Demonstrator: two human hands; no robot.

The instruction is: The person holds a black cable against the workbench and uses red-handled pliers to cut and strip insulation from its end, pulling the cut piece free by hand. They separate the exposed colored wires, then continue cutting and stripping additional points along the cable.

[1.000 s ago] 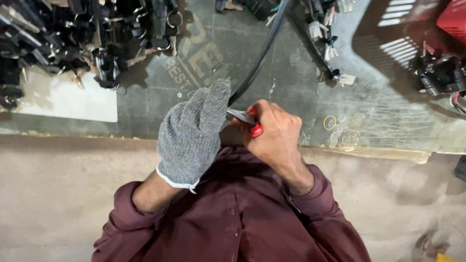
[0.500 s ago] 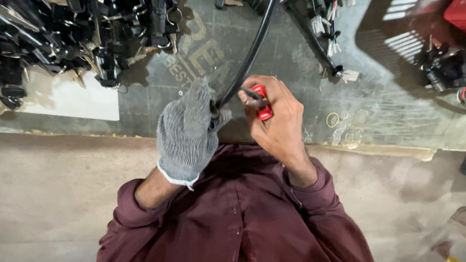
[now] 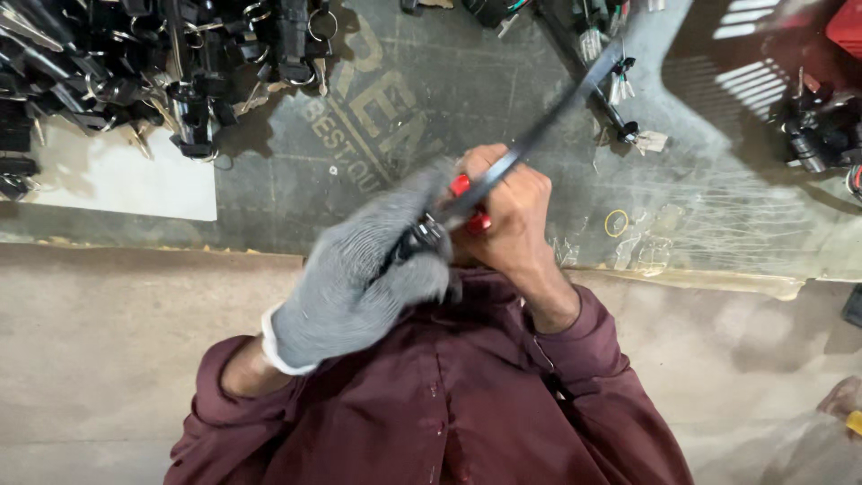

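My left hand (image 3: 359, 278), in a grey knit glove, is closed around the near end of a black cable (image 3: 548, 121) close to my chest. The cable runs up and to the right across the dark bench top (image 3: 449, 72). My bare right hand (image 3: 507, 211) is closed on a red-handled tool (image 3: 467, 202) held against the cable just beyond the glove. Only bits of the red handles show between the fingers; the tool's jaws are hidden. Both hands touch each other over the bench's near edge.
A heap of black connectors and metal rings (image 3: 135, 63) fills the far left of the bench, beside a white sheet (image 3: 117, 175). Wire ends with small plugs (image 3: 620, 99) lie at the far middle. More black parts (image 3: 817, 135) sit at the right edge. Below is a pale concrete floor (image 3: 108, 359).
The cable has swung from near upright to a slant toward the right. My gloved left hand has slid down and left along it; my right hand stays on the tool.
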